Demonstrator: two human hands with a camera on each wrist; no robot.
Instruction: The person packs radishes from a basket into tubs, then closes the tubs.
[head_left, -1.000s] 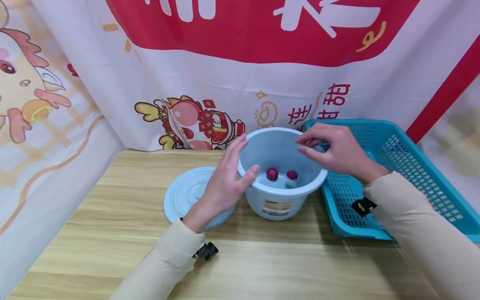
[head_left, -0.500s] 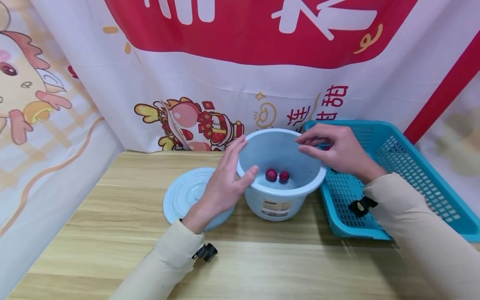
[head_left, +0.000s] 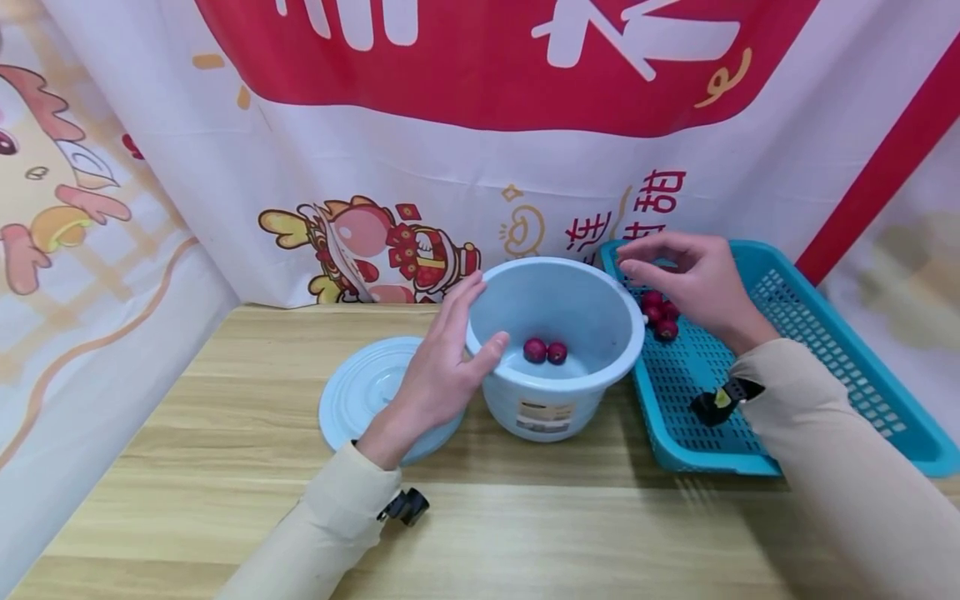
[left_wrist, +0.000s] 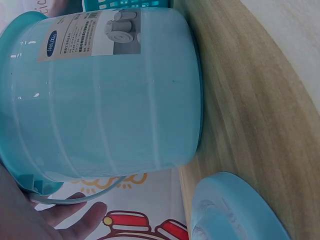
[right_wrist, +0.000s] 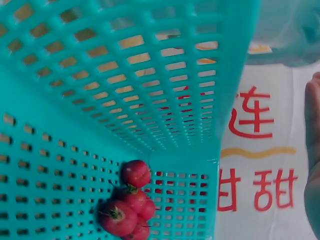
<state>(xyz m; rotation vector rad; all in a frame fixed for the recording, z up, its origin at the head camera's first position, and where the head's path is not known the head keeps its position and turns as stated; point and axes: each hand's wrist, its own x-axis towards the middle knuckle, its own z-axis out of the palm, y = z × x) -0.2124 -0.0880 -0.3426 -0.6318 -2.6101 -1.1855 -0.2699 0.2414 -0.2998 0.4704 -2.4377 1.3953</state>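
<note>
A light blue bucket (head_left: 592, 392) stands upright with two dark red radishes (head_left: 535, 350) side by side on its floor. My left hand (head_left: 442, 358) rests against the bucket's left rim, fingers extended and thumb apart; the left wrist view shows its fingers near the wire handle (left_wrist: 80, 200). Over the far left part of the teal basket (head_left: 720, 454), my right hand (head_left: 697, 279) hovers with bent fingers and nothing visible in them. Below it, several red radishes (head_left: 660, 315) cluster in the basket's corner; stem stubs show on these radishes (right_wrist: 117, 217) in the right wrist view.
A round light blue lid (head_left: 360, 392) lies on the wooden table (head_left: 247, 467), left of the bucket and partly under my left forearm. The basket stands close to the bucket's right side. A printed cloth (head_left: 360, 150) hangs behind the table.
My right hand has moved right, from the bucket's rim to over the basket. One radish in the bucket rolled left beside the other. My left hand keeps its place at the rim.
</note>
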